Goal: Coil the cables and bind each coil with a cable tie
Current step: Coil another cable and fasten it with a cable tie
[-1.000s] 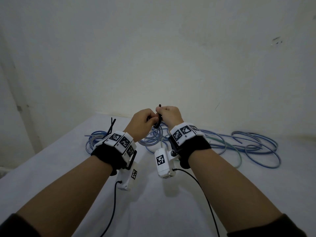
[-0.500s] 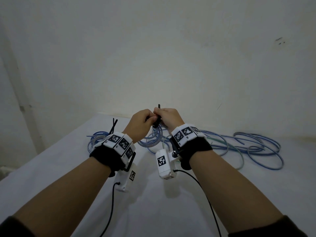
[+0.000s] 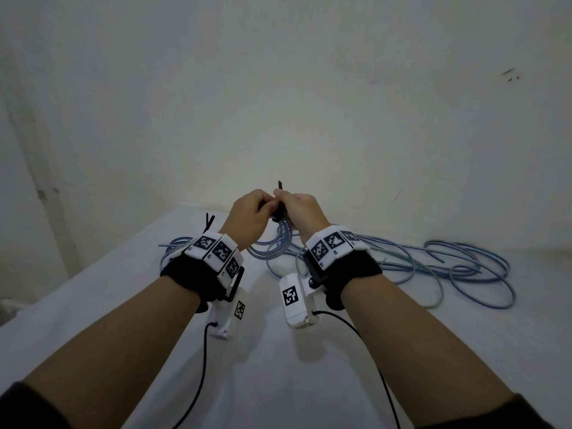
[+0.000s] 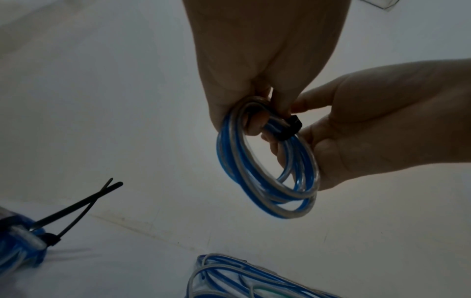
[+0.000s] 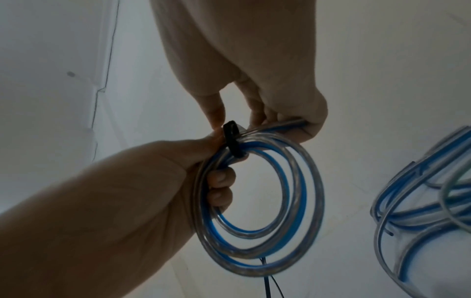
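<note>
A small coil of clear and blue cable hangs in the air between both hands, above the white table. A black cable tie wraps the coil's top, and its tail sticks up above the knuckles. My left hand grips the coil's side, its fingers curled through the ring. My right hand pinches the tie at its head, while its other fingers hold the coil's top strands. In the head view only the coil's lower arc shows.
A bound coil lies at the back left, with black tie tails sticking up. Loose blue and clear cables sprawl at the back right by the wall. Wrist camera leads trail over the near table.
Both hands stay together at the coil's top in nearly the same spot. The tie tail still stands above them; only small shifts show.
</note>
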Tool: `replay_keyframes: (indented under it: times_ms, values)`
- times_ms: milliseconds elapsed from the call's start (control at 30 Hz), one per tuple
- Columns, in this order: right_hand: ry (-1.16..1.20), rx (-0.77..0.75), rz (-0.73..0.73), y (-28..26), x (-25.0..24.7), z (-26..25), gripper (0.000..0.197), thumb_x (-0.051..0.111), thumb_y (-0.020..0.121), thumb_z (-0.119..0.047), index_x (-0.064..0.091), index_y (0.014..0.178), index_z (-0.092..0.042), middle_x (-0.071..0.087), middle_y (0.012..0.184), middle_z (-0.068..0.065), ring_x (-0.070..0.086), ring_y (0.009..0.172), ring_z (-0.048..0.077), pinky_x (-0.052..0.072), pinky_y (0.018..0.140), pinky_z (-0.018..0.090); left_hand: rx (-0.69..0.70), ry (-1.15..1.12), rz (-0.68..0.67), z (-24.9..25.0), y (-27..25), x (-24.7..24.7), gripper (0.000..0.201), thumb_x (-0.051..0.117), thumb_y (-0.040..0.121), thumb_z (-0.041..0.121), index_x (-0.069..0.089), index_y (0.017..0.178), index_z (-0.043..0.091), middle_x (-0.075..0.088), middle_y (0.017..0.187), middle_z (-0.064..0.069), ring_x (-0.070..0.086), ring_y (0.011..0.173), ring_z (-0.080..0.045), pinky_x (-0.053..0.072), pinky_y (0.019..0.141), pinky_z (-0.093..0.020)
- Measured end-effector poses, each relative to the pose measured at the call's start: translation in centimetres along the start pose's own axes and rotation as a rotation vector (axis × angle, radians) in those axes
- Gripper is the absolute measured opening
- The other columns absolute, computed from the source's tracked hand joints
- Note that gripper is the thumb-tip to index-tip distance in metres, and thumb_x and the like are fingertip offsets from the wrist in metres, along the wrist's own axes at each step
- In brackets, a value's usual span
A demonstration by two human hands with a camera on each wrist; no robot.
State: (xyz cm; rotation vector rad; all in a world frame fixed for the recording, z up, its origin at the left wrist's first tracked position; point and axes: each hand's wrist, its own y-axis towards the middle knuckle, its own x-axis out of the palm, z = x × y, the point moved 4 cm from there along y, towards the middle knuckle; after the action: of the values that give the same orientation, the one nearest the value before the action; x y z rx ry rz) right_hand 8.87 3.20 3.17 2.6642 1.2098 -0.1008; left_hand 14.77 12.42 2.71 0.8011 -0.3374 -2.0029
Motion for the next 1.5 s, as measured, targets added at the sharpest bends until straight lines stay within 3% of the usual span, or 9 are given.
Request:
replay_keyframes:
  times_ms: [233, 400, 533, 767, 900, 1033, 1300, 1400, 1500]
  values:
    - [-0.035, 0.046, 0.069, 0.3, -0.7, 0.5, 0.020, 0.055, 0.077, -0.005, 0.053, 0.057, -0.005, 0.052, 0.059, 0.013, 0.052, 0.067, 0.026, 0.048, 0.070, 0.044, 0.038, 0.050, -0.068, 0.5, -0.4, 0.7, 0.014, 0.050, 0.095, 0.019, 0.054, 0.084, 0.012, 0.066, 0.092, -0.009, 0.062, 0.089, -0.021, 0.049, 0.081, -0.033]
    - [0.019, 0.014, -0.027, 0.2, -1.0, 0.5, 0.024, 0.054, 0.085, -0.005, 0.060, 0.061, -0.006, 0.056, 0.058, 0.010, 0.055, 0.057, 0.022, 0.047, 0.056, 0.024, -0.010, 0.011, -0.046, -0.2, -0.3, 0.5, 0.007, 0.051, 0.095, 0.018, 0.055, 0.093, 0.013, 0.065, 0.095, -0.006, 0.060, 0.090, -0.018, 0.045, 0.080, -0.026]
    - [-0.009, 0.010, 0.043, 0.6, -1.3, 1.2, 0.025, 0.058, 0.084, -0.009, 0.063, 0.060, -0.013, 0.065, 0.076, 0.015, 0.065, 0.087, 0.039, 0.055, 0.085, 0.044, 0.027, 0.079, -0.093, 0.0, -0.5, 1.0, 0.015, 0.049, 0.096, 0.019, 0.059, 0.088, 0.011, 0.064, 0.089, -0.005, 0.059, 0.087, -0.019, 0.045, 0.079, -0.029]
    - [-0.095, -0.052, 0.170, 0.3, -1.9, 0.7, 0.017, 0.048, 0.091, -0.011, 0.061, 0.080, -0.010, 0.059, 0.081, 0.001, 0.055, 0.071, 0.015, 0.045, 0.061, 0.022, 0.060, 0.032, -0.088, 0.7, -0.7, 1.7, 0.015, 0.048, 0.096, 0.016, 0.059, 0.091, 0.008, 0.065, 0.090, -0.005, 0.058, 0.084, -0.016, 0.041, 0.069, -0.011]
    - [-0.050, -0.059, 0.153, -0.1, -1.5, 0.7, 0.015, 0.042, 0.095, -0.015, 0.051, 0.084, -0.009, 0.053, 0.073, 0.001, 0.053, 0.050, 0.018, 0.049, 0.061, 0.036, -0.028, -0.054, 0.037, 0.8, -0.7, 1.6, 0.009, 0.048, 0.095, 0.020, 0.052, 0.097, 0.012, 0.059, 0.083, 0.005, 0.057, 0.078, -0.008, 0.041, 0.062, -0.006]
    - [-0.010, -0.050, 0.129, -0.4, -1.2, 0.9, 0.015, 0.042, 0.095, -0.014, 0.051, 0.087, -0.005, 0.050, 0.070, 0.003, 0.051, 0.048, 0.019, 0.050, 0.060, 0.037, -0.107, -0.134, 0.128, 0.6, -0.5, 1.4, 0.014, 0.050, 0.094, 0.023, 0.047, 0.101, 0.011, 0.057, 0.086, 0.001, 0.055, 0.078, -0.012, 0.040, 0.066, -0.018]
    - [-0.009, 0.023, -0.043, -0.7, -0.5, 0.8, 0.026, 0.044, 0.096, -0.022, 0.049, 0.076, -0.009, 0.059, 0.078, 0.012, 0.056, 0.052, 0.021, 0.044, 0.048, 0.020, -0.135, 0.000, 0.144, -0.3, 0.0, 0.1, 0.009, 0.049, 0.093, 0.017, 0.050, 0.091, 0.008, 0.050, 0.076, 0.005, 0.047, 0.072, -0.012, 0.035, 0.058, -0.017]
    - [0.052, 0.017, -0.028, -0.7, -0.4, 1.1, 0.021, 0.048, 0.095, -0.014, 0.048, 0.075, -0.006, 0.057, 0.077, 0.013, 0.054, 0.053, 0.023, 0.047, 0.054, 0.029, -0.160, 0.009, 0.064, -0.3, -0.2, 0.3, 0.019, 0.048, 0.094, 0.024, 0.055, 0.090, 0.007, 0.057, 0.082, -0.002, 0.049, 0.078, -0.016, 0.037, 0.062, -0.022]
    - [0.094, 0.056, 0.002, -0.6, -0.8, 1.1, 0.012, 0.050, 0.094, -0.009, 0.052, 0.084, -0.002, 0.058, 0.078, 0.014, 0.055, 0.053, 0.021, 0.049, 0.045, 0.021, -0.101, 0.041, -0.034, 0.0, -0.6, 0.7, 0.017, 0.050, 0.094, 0.024, 0.056, 0.087, 0.009, 0.059, 0.084, -0.001, 0.051, 0.075, -0.012, 0.037, 0.063, -0.016]
